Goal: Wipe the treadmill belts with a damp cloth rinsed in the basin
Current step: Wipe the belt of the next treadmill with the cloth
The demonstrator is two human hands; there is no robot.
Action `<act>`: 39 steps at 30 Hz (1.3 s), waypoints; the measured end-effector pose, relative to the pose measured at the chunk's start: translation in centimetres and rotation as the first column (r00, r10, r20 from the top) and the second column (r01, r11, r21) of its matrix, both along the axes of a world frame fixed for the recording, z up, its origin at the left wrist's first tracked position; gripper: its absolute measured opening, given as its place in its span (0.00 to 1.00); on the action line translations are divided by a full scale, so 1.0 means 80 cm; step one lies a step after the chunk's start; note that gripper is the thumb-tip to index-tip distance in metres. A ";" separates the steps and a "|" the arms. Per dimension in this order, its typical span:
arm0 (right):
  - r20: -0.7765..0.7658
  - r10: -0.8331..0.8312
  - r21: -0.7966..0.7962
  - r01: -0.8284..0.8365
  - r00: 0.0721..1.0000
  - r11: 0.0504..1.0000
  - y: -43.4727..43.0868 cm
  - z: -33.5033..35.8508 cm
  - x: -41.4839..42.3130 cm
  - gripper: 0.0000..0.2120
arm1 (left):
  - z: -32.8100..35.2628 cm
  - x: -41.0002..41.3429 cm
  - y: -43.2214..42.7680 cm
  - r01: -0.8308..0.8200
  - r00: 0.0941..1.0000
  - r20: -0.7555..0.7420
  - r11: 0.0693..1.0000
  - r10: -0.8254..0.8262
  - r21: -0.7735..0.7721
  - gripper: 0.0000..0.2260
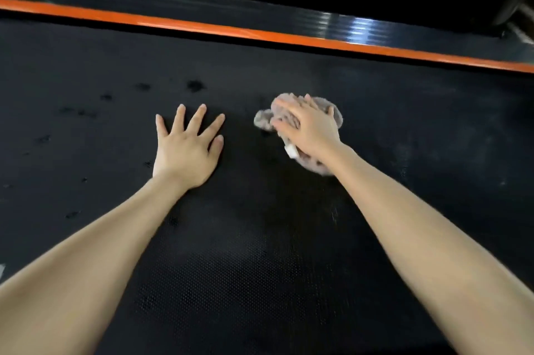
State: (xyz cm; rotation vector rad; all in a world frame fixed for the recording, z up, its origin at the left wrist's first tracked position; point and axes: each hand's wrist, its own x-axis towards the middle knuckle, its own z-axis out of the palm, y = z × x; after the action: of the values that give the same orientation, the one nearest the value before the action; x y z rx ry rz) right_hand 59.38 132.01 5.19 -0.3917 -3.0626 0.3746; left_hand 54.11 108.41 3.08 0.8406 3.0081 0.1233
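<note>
Right of frame centre, on the treadmill belt (260, 239), right hand (309, 129) presses the bunched cloth (332, 111) down, fingers (289, 111) extended over it, not clenched, likely for scrubbing pressure; left hand (185, 149), splayed and grasping nothing, apparently braces body weight.

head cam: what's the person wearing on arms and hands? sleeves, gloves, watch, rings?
Nothing worn that shows. The left hand and the right hand are ungloved, with no rings visible, though the right one is motion-blurred. The left forearm and the right forearm are bare to the frame edge: no sleeves, watch, wristband or markings.
</note>
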 end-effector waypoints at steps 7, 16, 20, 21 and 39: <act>-0.055 0.439 0.060 -0.436 0.897 0.898 -0.075 0.000 0.118 0.21 | 0.002 0.000 0.000 0.011 1.000 -0.006 1.000 -0.011 0.020 0.23; 0.001 -0.029 0.004 0.029 1.000 1.000 -0.001 0.006 -0.068 0.18 | -0.003 -0.002 0.000 0.006 1.000 0.008 1.000 -0.006 0.019 0.29; -0.019 -0.022 0.026 0.022 1.000 0.999 0.005 -0.003 -0.070 0.18 | 0.017 -0.027 0.015 0.000 0.999 -0.038 1.000 0.000 -0.014 0.28; -0.019 -0.021 0.029 0.022 1.000 0.999 0.007 -0.003 -0.071 0.18 | 0.022 -0.046 0.024 -0.017 0.998 -0.055 0.999 0.015 -0.035 0.25; -0.063 -0.302 0.108 0.308 0.951 0.945 0.023 -0.007 -0.221 0.19 | -0.008 -0.114 0.050 -0.098 0.993 -0.068 0.995 0.100 0.025 0.25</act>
State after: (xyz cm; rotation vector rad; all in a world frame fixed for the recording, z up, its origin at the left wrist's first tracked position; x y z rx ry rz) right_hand 41.71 133.82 4.67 -0.8238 -2.8926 0.1858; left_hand 44.99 112.37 2.43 0.7118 3.1192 0.1316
